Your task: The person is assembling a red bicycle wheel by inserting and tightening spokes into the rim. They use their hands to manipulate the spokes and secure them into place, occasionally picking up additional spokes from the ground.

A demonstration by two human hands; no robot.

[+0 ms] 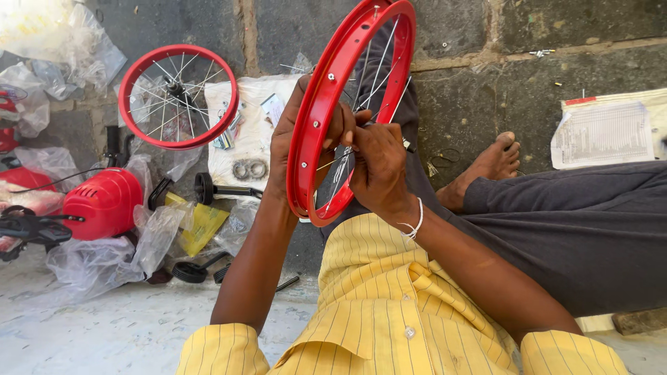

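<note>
Hands meet at the centre of the frame around a red wheel rim (326,90), which we hold upright on edge, its top reaching the upper border and its bottom resting near our lap. Our left hand (295,139) wraps around the rim from the left, fingers curled over its outer edge and pressed against the metal. Our right hand (379,170) sits inside the hoop, its fingertips pinched together on a thin spoke (375,69) close to where the spokes cross; what exactly lies between those fingertips is too small for us to tell. A white bangle (415,222) circles our right wrist, and yellow striped sleeves (222,351) fill the lower edge. Right of centre, a bare foot (490,163) rests on the stone floor (472,97). In the upper left lies a second red wheel (178,96), fully spoked, flat on the ground. Lower left we see a red plastic cover (104,203) among clear plastic bags (111,260), and a printed sheet (604,132) lies at the right edge.
</note>
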